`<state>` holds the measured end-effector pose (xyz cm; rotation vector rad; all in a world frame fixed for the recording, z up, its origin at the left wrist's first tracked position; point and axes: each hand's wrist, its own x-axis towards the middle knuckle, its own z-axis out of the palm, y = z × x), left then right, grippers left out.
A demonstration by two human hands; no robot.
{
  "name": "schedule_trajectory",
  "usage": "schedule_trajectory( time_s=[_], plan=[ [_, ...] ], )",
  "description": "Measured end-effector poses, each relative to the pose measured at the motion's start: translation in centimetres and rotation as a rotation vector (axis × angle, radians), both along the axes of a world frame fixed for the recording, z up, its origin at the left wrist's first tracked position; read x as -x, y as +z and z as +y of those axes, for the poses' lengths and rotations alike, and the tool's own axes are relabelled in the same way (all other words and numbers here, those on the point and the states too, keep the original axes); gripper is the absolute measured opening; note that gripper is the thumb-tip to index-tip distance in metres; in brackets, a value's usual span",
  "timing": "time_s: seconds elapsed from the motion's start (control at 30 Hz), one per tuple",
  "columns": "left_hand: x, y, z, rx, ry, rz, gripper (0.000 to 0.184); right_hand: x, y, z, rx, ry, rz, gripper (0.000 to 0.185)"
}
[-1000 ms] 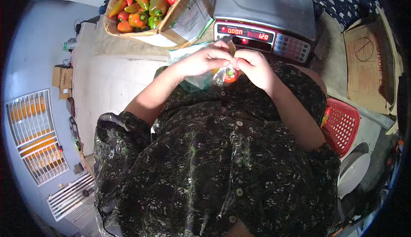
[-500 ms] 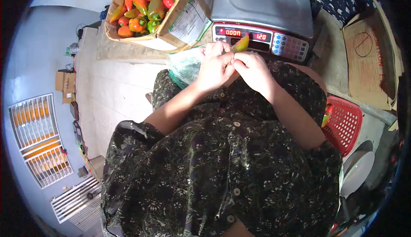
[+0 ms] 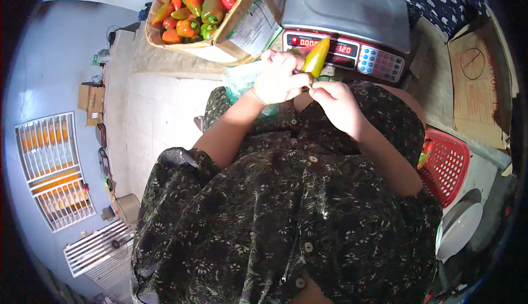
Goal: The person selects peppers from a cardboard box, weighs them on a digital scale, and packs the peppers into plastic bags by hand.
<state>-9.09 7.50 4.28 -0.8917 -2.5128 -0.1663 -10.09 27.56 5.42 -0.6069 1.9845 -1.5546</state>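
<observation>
My left hand [image 3: 279, 77] is closed around the lower part of a yellow-green pepper [image 3: 316, 57], whose tip points up and away from me. Thumb and fingers of my right hand [image 3: 340, 101] pinch together at the pepper's stem end. Some of the pepper is hidden behind the left fingers. A thin green plastic bag [image 3: 239, 78] lies by my left wrist, over my lap. Just beyond both hands stands a digital scale [image 3: 346, 10] with red lit numbers.
A box [image 3: 250, 29] full of red, green and orange peppers stands left of the scale. On my right are a red perforated basket [image 3: 448, 164] with a few peppers, a white bowl [image 3: 462, 230] and a cardboard box [image 3: 478, 78].
The pepper is turned more upright and shows more of its length. My right hand has shifted slightly down and right, to the stem end. The whole view has shifted a little.
</observation>
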Motion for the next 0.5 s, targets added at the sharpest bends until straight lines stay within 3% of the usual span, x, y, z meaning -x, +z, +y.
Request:
schedule_trajectory(
  time_s=[0.17,0.23,0.27,0.3,0.33,0.37,0.4,0.47,0.5],
  plan=[
    [0.3,0.1,0.5,-0.038,0.013,-0.026,0.016,0.1,0.3,1.1,0.138,-0.019,0.088,0.018],
    [1.2,2.4,1.5,-0.088,-0.009,-0.032,0.018,1.2,2.9,2.5,0.154,-0.031,0.121,0.018],
    [1.6,4.1,1.6,-0.130,-0.015,-0.149,0.020,2.6,3.7,3.6,0.109,0.030,0.236,0.014],
    [2.4,5.4,1.3,-0.131,0.018,-0.160,0.018,3.9,3.1,5.4,0.180,-0.072,0.432,0.018],
    [3.4,6.5,0.7,-0.132,0.055,-0.171,0.016,6.0,1.8,8.1,0.113,-0.181,0.225,0.024],
    [4.3,7.6,0.1,-0.130,0.096,-0.187,0.015,7.6,2.9,9.9,-0.098,-0.409,0.366,0.031],
    [4.9,8.7,-0.4,-0.183,0.174,-0.177,0.011,10.2,0.9,12.2,-0.145,-0.568,0.584,0.040],
    [6.7,10.5,-2.5,-0.391,0.158,-0.412,0.013,14.4,-3.9,17.1,-0.678,-0.625,0.503,0.042],
    [7.1,11.5,-3.1,-0.542,0.192,-0.543,0.015,15.0,-6.1,18.1,-0.876,-0.520,0.540,0.043]
  ],
)
